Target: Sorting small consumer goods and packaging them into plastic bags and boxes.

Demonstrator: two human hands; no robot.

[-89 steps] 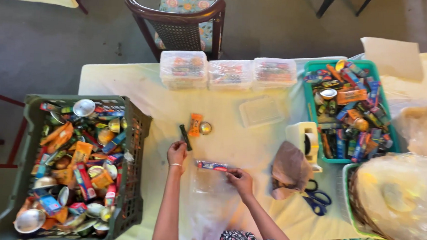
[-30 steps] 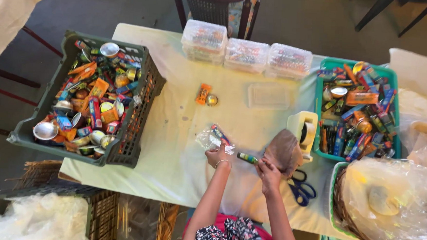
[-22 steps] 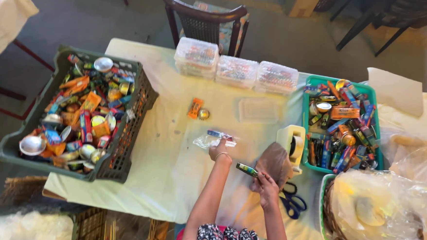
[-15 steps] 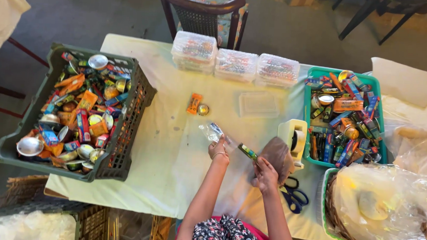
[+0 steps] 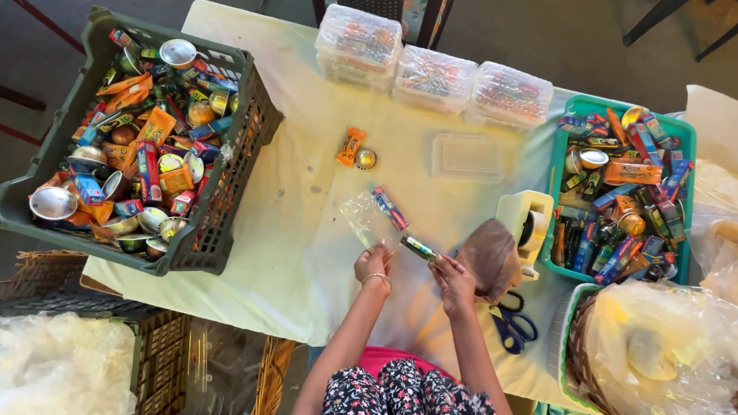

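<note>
While the right hand (image 5: 453, 281) is pinching a small green packet (image 5: 418, 248) between closed fingers, the left hand (image 5: 374, 262) is gripping the mouth of a clear bag (image 5: 367, 220) lying on the counter (image 5: 302, 204); the bag is probably flimsy and slippery, best held at its rim.

Both forearms are bare, with no sleeves showing below the elbow. A thin, pale bangle circles the wrist of the left hand (image 5: 374, 262); the right hand (image 5: 453, 281) wears nothing visible. The lap shows dark trousers (image 5: 413, 403) printed with small pink-and-white flowers, and a pink top (image 5: 378, 359) above them.
</note>
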